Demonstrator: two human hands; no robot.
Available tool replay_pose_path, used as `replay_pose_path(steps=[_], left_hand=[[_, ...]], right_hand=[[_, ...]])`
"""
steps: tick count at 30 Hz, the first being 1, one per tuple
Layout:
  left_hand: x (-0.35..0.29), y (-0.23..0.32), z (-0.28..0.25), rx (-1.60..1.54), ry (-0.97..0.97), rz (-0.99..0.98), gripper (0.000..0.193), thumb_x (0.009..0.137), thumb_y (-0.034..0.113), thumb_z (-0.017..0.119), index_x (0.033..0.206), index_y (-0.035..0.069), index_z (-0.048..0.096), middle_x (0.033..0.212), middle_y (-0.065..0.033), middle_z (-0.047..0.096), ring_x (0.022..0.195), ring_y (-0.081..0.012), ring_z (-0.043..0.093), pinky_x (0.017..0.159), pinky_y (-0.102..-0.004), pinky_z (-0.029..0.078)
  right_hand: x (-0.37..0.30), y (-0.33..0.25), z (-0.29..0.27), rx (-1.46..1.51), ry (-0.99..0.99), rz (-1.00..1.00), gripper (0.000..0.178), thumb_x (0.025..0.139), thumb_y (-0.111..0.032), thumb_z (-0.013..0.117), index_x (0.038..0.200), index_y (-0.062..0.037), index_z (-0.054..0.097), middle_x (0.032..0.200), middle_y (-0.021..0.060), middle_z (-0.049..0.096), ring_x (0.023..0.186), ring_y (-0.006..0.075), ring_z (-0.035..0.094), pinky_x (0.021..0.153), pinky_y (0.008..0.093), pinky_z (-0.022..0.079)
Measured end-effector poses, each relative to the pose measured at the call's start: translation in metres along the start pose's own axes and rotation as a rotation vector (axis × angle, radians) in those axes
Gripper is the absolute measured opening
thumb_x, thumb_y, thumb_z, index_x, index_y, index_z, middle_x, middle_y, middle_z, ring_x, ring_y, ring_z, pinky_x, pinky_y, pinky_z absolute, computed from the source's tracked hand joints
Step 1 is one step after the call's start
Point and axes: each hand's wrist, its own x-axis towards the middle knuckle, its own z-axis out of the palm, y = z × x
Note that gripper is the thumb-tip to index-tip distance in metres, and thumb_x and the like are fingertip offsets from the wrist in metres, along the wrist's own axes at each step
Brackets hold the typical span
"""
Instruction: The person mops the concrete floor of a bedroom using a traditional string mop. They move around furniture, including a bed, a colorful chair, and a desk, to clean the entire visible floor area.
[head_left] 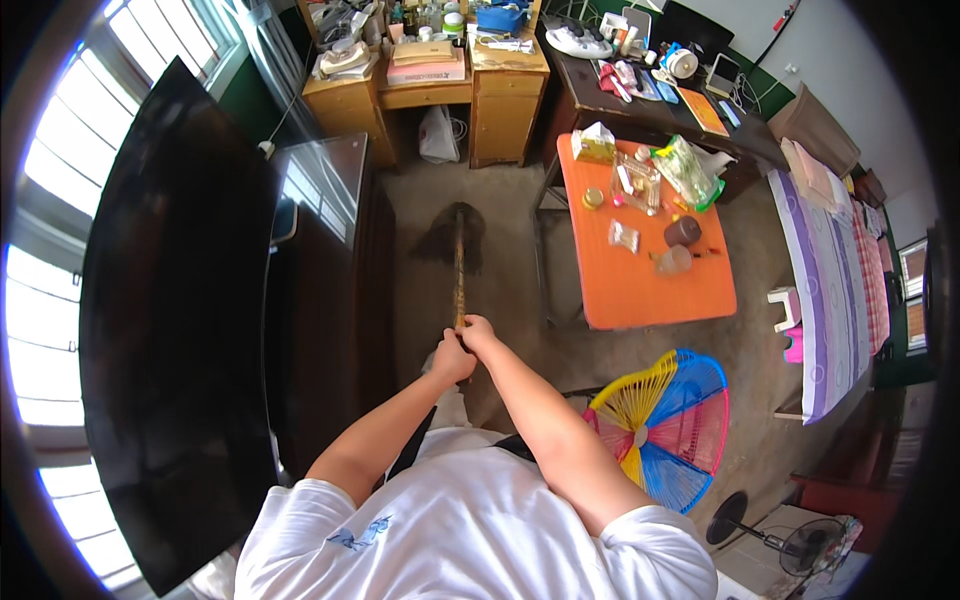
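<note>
A mop's dark, stringy head [437, 242] is spread on the grey floor ahead of me. Its worn wooden handle [460, 285] runs back toward my body. My left hand [453, 358] is wrapped round the handle's near part. Just beyond it and slightly to the right, my right hand [478, 334] grips the same handle. Both forearms reach forward from white short sleeves, and the hands nearly touch each other. The end of the handle behind my hands is hidden.
On the left stand a dark glossy cabinet [335, 190] and a large black screen [180, 330]. An orange table [640, 290] with food packets and cups is at right, near a colourful woven round chair [660, 430]. A wooden desk [508, 100] stands at the far end; a fan [800, 545] sits lower right.
</note>
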Motion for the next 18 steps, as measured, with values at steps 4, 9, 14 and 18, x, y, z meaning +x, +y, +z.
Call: replay_pose_path(steps=[4, 9, 14, 18], left_hand=[[0.064, 0.012, -0.032, 0.010, -0.038, -0.013, 0.044, 0.075, 0.022, 0.058, 0.107, 0.000, 0.037, 0.097, -0.0241, 0.058, 0.091, -0.0390, 0.057, 0.076, -0.0452, 0.045], [0.131, 0.062, -0.064, -0.131, -0.110, -0.007, 0.052, 0.074, 0.025, 0.063, 0.112, 0.000, 0.037, 0.100, -0.0202, 0.059, 0.094, -0.0341, 0.057, 0.077, -0.0415, 0.046], [0.188, 0.063, -0.082, -0.512, -0.633, -0.220, 0.048, 0.083, 0.027, 0.057, 0.123, 0.007, 0.041, 0.109, -0.0096, 0.054, 0.094, -0.0187, 0.057, 0.075, -0.0345, 0.049], [0.230, 0.054, -0.083, -0.352, -0.804, -0.316, 0.036, 0.090, 0.030, 0.044, 0.124, 0.019, 0.045, 0.112, -0.0046, 0.050, 0.092, -0.0159, 0.056, 0.072, -0.0308, 0.051]], right_hand=[[0.026, -0.081, -0.009, 0.015, -0.034, 0.090, 0.042, 0.078, -0.014, 0.061, 0.117, -0.0013, 0.052, 0.111, 0.0188, 0.058, 0.102, 0.0272, 0.057, 0.086, 0.0343, 0.045], [0.115, -0.098, -0.020, 0.007, 0.116, 0.105, 0.034, 0.079, -0.013, 0.059, 0.111, -0.0019, 0.055, 0.105, 0.0169, 0.061, 0.096, 0.0280, 0.059, 0.081, 0.0359, 0.046], [0.148, -0.113, -0.045, -0.068, 0.229, 0.204, 0.036, 0.079, -0.008, 0.047, 0.114, -0.0063, 0.053, 0.102, 0.0175, 0.061, 0.096, 0.0305, 0.059, 0.081, 0.0378, 0.046], [0.115, -0.131, -0.084, -0.442, 0.114, 0.338, 0.057, 0.082, -0.005, 0.040, 0.136, -0.0209, 0.029, 0.105, 0.0204, 0.056, 0.090, 0.0300, 0.060, 0.076, 0.0385, 0.048]])
